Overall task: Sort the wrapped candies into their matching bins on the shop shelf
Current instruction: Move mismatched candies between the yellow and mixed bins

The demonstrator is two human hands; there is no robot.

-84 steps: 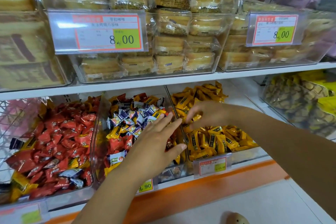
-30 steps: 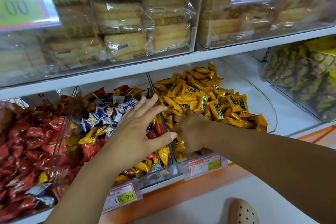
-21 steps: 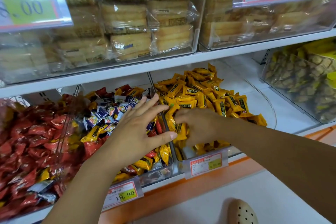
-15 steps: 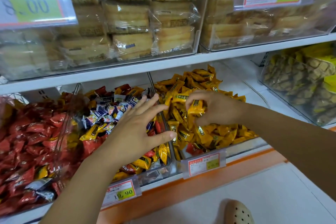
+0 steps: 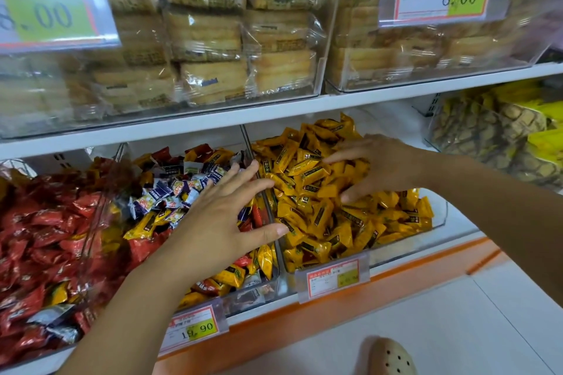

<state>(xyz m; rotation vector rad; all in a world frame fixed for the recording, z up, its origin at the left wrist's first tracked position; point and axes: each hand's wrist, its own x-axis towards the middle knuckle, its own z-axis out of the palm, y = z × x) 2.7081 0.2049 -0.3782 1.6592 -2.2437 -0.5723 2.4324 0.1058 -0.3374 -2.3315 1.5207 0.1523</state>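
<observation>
Candies (image 5: 320, 192), yellow-orange wrappers, dark labels

White shelving (image 5: 213, 124), orange plinth (image 5: 307, 321), pale floor (image 5: 475, 332)

Views: one, head-worn, wide-angle.
Landmark: yellow-candy bin (image 5: 438, 222), just right of frame centre.
Station: in front of and above the landmark, within arm's reach.
Heading: forward and down onto the landmark's open top; tilted, shelf edge (image 5: 274, 113) above it rising rightward.
Nearness: close; landmark and mixed bin (image 5: 259, 292) to its left fill the middle band.
Upper limit: cake bins (image 5: 316, 76) above the landmark, cropped.
Lower limit: floor (image 5: 457, 329) and shoe (image 5: 391, 358) below the landmark.
Arm entry: left hand (image 5: 219, 222) from lower left of the landmark, right hand (image 5: 380, 167) from its right.
</observation>
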